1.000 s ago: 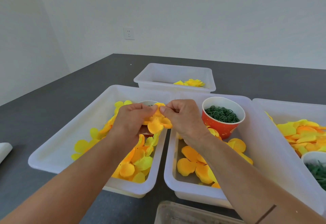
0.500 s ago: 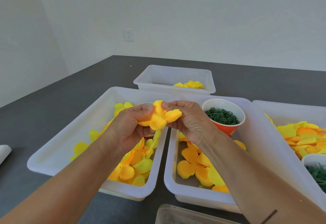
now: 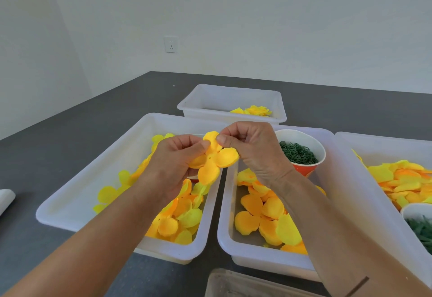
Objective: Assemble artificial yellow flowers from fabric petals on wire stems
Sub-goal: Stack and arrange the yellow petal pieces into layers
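Both hands hold one yellow-orange fabric petal piece with several lobes and a small hole at its centre, above the gap between two white bins. My left hand pinches its left side. My right hand pinches its top lobe with thumb and forefinger. Loose petals lie in the left bin; more orange petals lie in the middle bin. An orange paper cup of green rings stands in the middle bin, right of my right hand. No wire stem is visible.
A far bin holds finished yellow flowers. A right bin holds petals and a white cup of green parts. A grey tray edge sits at the bottom. A white object lies at left on the dark table.
The hands have lifted the petal piece out of the left bin and spread it flat; its lobes now fan out between the fingers, and the right hand has risen above the cup's rim.
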